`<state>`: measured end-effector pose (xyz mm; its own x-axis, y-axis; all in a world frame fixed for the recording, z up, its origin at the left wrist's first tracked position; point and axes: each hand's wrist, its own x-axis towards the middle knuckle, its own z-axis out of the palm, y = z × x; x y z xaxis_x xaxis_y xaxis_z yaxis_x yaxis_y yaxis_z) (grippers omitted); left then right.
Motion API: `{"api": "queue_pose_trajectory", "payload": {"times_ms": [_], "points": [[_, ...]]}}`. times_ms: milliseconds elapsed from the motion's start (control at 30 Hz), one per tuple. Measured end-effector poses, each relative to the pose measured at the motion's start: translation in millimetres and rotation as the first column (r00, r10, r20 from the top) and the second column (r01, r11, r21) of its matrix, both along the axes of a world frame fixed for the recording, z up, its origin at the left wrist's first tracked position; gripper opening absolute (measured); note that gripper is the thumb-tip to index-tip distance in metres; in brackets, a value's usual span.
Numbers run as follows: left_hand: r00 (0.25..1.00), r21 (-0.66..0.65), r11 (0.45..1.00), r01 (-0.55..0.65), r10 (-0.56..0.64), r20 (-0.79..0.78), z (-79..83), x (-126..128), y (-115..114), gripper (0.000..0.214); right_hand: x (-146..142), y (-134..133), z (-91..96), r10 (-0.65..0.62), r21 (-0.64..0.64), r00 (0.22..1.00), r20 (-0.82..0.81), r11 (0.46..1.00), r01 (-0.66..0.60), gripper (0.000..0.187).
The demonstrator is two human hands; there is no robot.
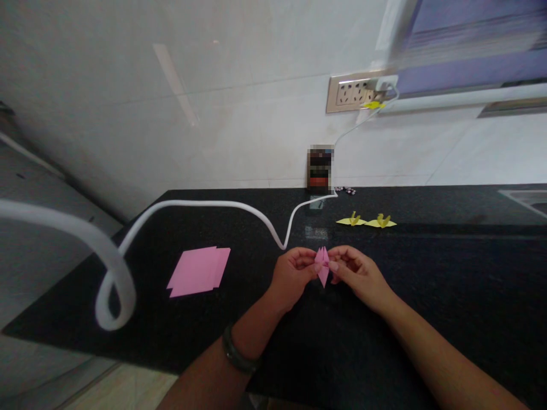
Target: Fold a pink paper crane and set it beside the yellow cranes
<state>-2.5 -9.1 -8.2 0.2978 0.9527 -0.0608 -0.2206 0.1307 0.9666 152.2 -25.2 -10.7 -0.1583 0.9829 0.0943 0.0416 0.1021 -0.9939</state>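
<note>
Between my two hands is a pink origami piece (323,275), folded into a narrow diamond with a split upper end and a single point below. My left hand (294,274) pinches its left edge between thumb and fingers. From the other side, my right hand (358,272) grips the right edge, its thumb lying near the middle of the folds. Both hands are just above the dark countertop (299,341). Some of the fingertips are hidden behind the paper.
Pink paper sheets (196,270) lie at the left. Two yellow origami cranes (380,222) sit beyond my right hand. A white cable (205,203) loops across the left side to a phone-like device (320,168) against the wall. A socket panel (352,92) is above.
</note>
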Motion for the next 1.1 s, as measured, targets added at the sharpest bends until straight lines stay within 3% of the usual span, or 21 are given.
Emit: {"api": "queue_pose_trajectory", "payload": {"times_ms": [133,533,933,1100], "points": [[1.0,0.042,0.999,0.002,-0.001,-0.021,-2.1,0.2,-0.6,0.026,-1.6,1.2,-1.5,0.033,-0.023,0.995,0.092,0.999,-0.031,0.017],[0.993,0.076,0.997,0.026,-0.017,-0.116,-0.9,2.8,-3.5,0.025,-2.0,0.5,-1.9,-0.033,-0.04,0.998,0.057,0.999,0.036,0.02],[0.979,0.118,0.992,-0.04,0.063,-0.195,-3.6,2.6,-2.1,0.017,-4.6,-1.1,-1.7,0.06,0.03,0.986,0.156,0.997,-0.065,0.02],[0.971,0.143,0.99,0.015,0.019,-0.238,-0.7,-0.8,-0.9,0.018,-8.6,-3.5,-5.3,-0.055,0.095,0.974,0.218,0.995,0.035,0.022]]}}
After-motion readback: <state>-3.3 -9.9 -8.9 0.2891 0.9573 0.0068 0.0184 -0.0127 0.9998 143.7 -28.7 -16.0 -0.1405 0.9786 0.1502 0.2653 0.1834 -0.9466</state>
